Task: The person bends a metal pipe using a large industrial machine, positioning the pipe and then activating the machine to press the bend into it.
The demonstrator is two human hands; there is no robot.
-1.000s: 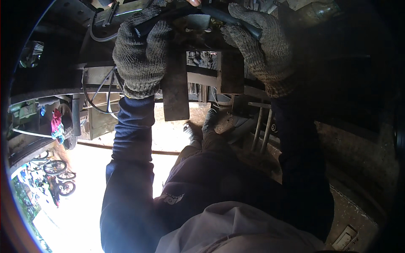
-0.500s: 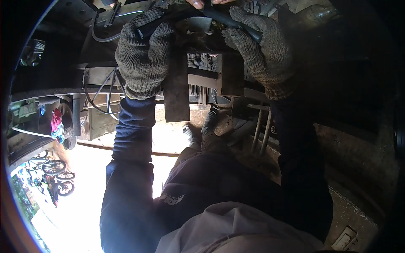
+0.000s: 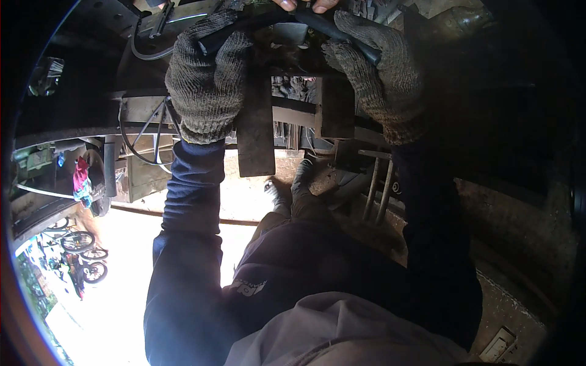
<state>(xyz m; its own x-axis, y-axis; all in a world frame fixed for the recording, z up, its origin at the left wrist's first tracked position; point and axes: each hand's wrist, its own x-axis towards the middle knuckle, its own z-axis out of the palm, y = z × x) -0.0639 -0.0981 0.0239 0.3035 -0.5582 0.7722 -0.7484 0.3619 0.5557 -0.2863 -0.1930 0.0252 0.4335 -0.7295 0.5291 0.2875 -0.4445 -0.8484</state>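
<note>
In grey knit gloves, my left hand (image 3: 204, 88) and my right hand (image 3: 390, 73) are raised at the far edge of the view. A dark bar or tube (image 3: 326, 25) spans between them, looking bowed in this view. My left fingers close round its left part, my right fingers round its right part. Whether it is one piece or two meeting in the middle, I cannot tell. Bare fingers of another person (image 3: 320, 5) touch it near the middle. Just below sits a small grey metal block (image 3: 289, 33).
Two flat dark metal plates (image 3: 256, 131) (image 3: 335, 110) hang below the bar. A spoked wheel (image 3: 146, 137) stands left of them, and a pink and blue cloth (image 3: 82, 180) hangs farther left. A metal-legged stand (image 3: 379, 186) is at right. Bicycles (image 3: 78, 242) stand outside in bright light.
The other person's fingers have come slightly farther into view at the bar's middle. My hands keep their grip and have barely moved.
</note>
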